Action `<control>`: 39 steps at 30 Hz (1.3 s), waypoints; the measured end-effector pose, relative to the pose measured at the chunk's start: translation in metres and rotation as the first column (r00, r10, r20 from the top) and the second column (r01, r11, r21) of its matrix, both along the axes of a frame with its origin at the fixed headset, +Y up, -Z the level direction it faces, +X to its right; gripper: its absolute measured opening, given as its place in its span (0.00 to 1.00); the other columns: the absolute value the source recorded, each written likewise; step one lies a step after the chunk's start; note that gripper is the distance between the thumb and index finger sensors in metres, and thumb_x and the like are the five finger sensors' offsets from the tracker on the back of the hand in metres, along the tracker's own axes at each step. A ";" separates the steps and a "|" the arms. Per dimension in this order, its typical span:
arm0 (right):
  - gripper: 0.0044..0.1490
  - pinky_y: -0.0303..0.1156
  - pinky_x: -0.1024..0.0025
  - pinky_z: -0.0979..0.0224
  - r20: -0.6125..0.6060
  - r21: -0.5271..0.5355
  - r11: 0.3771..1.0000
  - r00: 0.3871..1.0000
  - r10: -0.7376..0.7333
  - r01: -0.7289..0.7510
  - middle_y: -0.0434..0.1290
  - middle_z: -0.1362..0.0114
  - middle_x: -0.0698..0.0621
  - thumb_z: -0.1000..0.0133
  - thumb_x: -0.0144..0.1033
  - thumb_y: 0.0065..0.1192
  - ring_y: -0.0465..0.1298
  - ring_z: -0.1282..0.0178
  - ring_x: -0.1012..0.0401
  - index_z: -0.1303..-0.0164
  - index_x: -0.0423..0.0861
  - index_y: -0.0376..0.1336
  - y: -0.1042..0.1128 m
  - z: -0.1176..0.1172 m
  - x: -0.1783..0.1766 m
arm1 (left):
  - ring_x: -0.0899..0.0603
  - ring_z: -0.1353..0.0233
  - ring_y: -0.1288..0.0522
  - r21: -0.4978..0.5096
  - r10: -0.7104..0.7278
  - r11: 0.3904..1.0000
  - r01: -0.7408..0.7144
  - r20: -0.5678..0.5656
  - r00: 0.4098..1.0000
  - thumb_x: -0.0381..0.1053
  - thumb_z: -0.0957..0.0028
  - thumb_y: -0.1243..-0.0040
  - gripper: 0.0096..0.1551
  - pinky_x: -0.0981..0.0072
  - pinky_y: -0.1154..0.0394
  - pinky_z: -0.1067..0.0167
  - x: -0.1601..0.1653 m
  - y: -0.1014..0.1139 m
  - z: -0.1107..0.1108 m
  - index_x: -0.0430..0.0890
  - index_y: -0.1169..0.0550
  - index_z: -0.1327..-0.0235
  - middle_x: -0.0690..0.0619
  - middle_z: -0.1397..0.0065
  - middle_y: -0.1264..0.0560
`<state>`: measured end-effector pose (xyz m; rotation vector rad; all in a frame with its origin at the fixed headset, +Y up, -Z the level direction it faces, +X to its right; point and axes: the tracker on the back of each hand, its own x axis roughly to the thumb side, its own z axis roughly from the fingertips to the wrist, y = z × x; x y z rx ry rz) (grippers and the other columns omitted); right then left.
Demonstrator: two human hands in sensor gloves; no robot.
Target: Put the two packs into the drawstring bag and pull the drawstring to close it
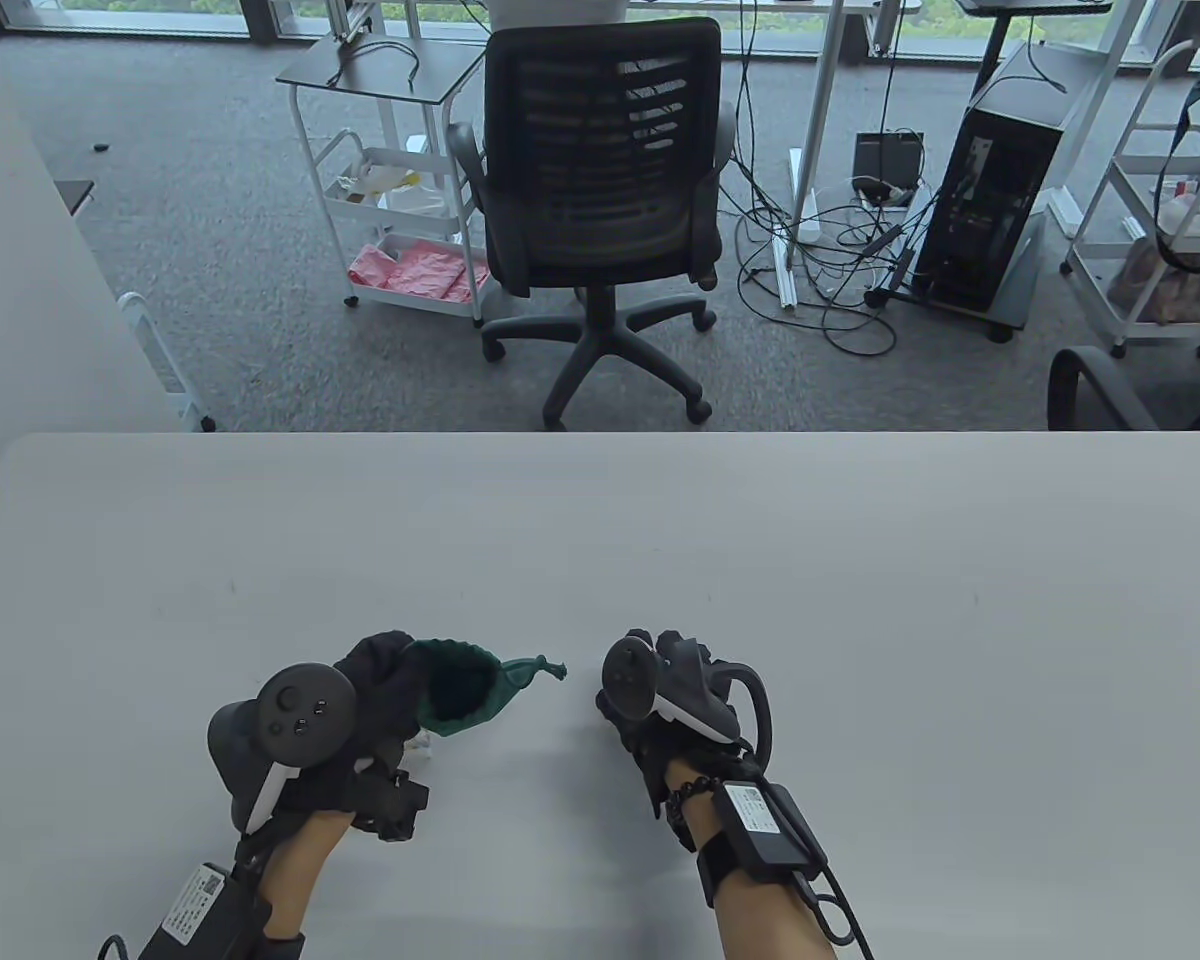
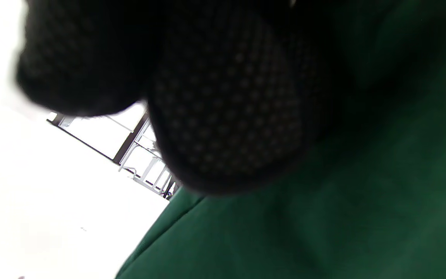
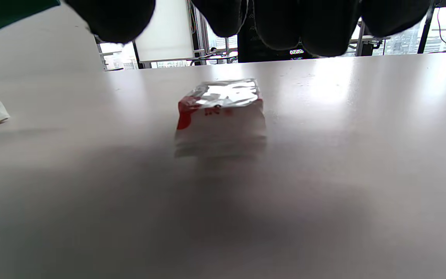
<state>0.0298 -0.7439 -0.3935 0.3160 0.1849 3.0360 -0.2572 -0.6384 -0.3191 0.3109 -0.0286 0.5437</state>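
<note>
Now my left hand point(image 1: 360, 700) holds the bag point(image 1: 460, 690) mouth; right hand point(image 1: 660, 690) fingers relaxed, empty, above red pack point(image 3: 220, 112). Next: grab it w/ fingers.

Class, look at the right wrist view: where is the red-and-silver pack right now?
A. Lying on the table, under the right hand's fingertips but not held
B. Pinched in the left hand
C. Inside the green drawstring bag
A: the red-and-silver pack lies on the table, with the right hand above it and the fingertips clear of it.
</note>
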 end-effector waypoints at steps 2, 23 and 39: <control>0.48 0.63 0.29 0.30 0.018 0.001 1.000 0.999 0.031 -0.031 0.57 0.21 0.26 0.41 0.54 0.55 0.65 0.27 0.28 0.19 0.37 0.51 -0.005 -0.001 -0.003 | 0.58 0.73 0.08 0.001 0.017 1.000 -0.017 -0.008 1.000 0.59 0.44 0.38 0.25 0.67 0.09 0.70 -0.003 0.001 0.000 0.40 0.17 0.49 0.58 0.65 0.10; 0.47 0.73 0.38 0.35 0.055 0.006 0.978 0.976 0.209 -0.210 0.72 0.32 0.31 0.43 0.49 0.64 0.79 0.40 0.38 0.20 0.40 0.51 -0.022 0.005 -0.012 | 0.58 0.73 0.08 -0.006 0.037 0.999 -0.037 -0.011 0.999 0.59 0.44 0.38 0.25 0.67 0.09 0.70 -0.007 -0.001 0.000 0.40 0.17 0.49 0.58 0.65 0.10; 0.41 0.75 0.37 0.37 0.106 0.034 0.997 0.992 -0.067 0.063 0.68 0.32 0.27 0.42 0.41 0.64 0.78 0.40 0.37 0.21 0.42 0.54 0.020 0.013 0.026 | 0.56 0.70 0.07 -0.016 0.038 0.999 -0.038 0.027 0.999 0.58 0.44 0.37 0.25 0.66 0.08 0.67 -0.003 -0.004 -0.001 0.40 0.17 0.48 0.57 0.62 0.10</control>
